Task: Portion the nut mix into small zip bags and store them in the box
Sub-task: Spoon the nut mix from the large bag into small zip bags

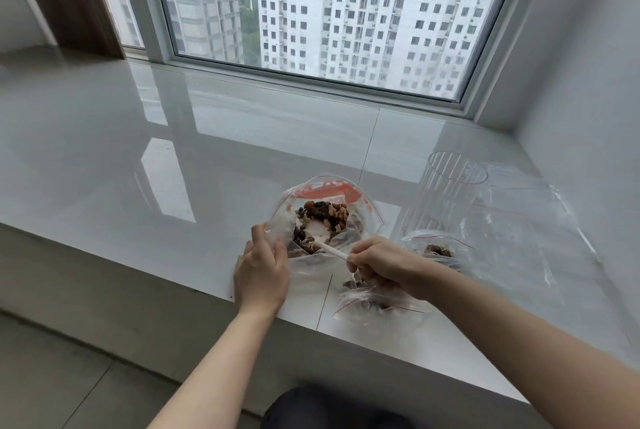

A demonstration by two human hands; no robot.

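Note:
A large clear bag (360, 186) with an orange-red band stands open on the white sill and holds the nut mix (327, 213). My left hand (261, 271) grips the bag's near left edge. My right hand (379, 264) holds a white spoon (329, 250) whose bowl is down among the nuts. A small zip bag (377, 305) with some nuts lies under my right wrist. Another small zip bag (434, 248) with nuts lies just right of that hand.
A clear ribbed plastic box (446, 193) stands behind the small bags. Loose empty clear bags (526, 231) lie at the right by the wall. The sill's front edge (173, 281) runs close under my hands. A window fills the back.

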